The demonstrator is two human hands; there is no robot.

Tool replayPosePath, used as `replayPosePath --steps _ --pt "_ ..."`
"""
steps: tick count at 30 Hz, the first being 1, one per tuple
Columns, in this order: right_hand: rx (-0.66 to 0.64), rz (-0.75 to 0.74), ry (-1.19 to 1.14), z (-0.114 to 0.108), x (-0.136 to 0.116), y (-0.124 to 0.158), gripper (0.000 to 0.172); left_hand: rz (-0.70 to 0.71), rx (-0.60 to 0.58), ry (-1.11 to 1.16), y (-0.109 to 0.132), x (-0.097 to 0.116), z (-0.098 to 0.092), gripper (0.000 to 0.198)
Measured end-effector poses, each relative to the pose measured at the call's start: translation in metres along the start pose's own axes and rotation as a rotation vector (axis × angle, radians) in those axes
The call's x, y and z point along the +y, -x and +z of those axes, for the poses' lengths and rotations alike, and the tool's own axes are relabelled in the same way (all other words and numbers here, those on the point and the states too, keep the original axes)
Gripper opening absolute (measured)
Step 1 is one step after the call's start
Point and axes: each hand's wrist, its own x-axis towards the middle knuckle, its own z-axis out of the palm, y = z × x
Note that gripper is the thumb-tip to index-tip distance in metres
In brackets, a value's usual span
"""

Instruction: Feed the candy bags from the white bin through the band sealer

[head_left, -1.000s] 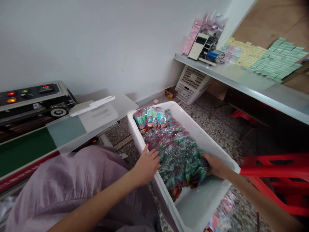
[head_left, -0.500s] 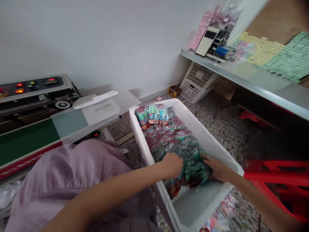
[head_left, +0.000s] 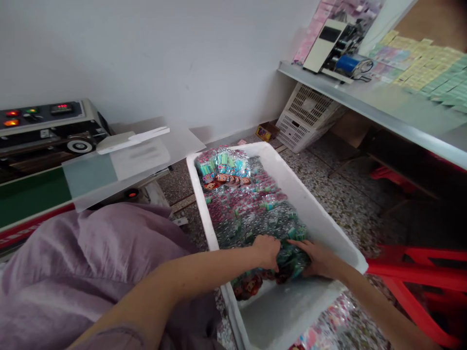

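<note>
A white foam box [head_left: 310, 194] is filled with rows of shiny clear plastic packets [head_left: 251, 209] with green and pink contents. My left hand [head_left: 268, 250] is closed, its curled fingers down among the packets near the front end of the box. Close beside it, my right hand [head_left: 319, 257] curves round the right side of the same bunch, with its fingertips pressed on the green packets. The bunch lies between both hands. Part of my fingers is hidden by the packets. At the far end, several packets show printed cartoon figures.
On my left stands a machine [head_left: 44, 126] with lit buttons and a green belt [head_left: 32, 197]. Another machine [head_left: 335, 53] and stacked cards [head_left: 426, 63] sit on the right-hand table. White crates [head_left: 306, 116] are below it, and a red plastic stool [head_left: 419, 272] stands at right.
My right hand has moved left, closer to my left hand, squeezing the bunch of packets between them. The camera view has shifted slightly.
</note>
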Motion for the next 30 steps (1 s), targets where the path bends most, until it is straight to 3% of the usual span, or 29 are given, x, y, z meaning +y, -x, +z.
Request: replayPosePath --steps 2,5,8,18,24,30 --pt "-0.024 -0.007 -0.021 -0.002 -0.002 -0.002 0.093 0.051 0.055 -0.023 0.004 0.0 0.005 0.061" --pt "-0.03 -0.064 -0.011 -0.005 -0.006 -0.001 0.069 0.122 0.106 -0.033 0.006 0.002 0.01 0.035" --pt "-0.015 -0.088 0.016 -0.005 -0.008 -0.001 0.062 0.156 0.105 -0.005 0.004 0.003 0.011 0.026" --pt "0.039 -0.133 -0.084 -0.027 -0.007 0.004 0.068 -0.028 0.1 0.326 0.005 0.01 0.002 0.024" --pt "0.037 -0.079 -0.104 -0.06 0.001 0.01 0.067 -0.115 0.199 0.563 0.007 0.013 -0.011 0.032" --pt "0.051 -0.03 -0.045 -0.099 -0.004 0.016 0.065 -0.092 0.282 0.766 0.004 0.008 -0.028 0.035"
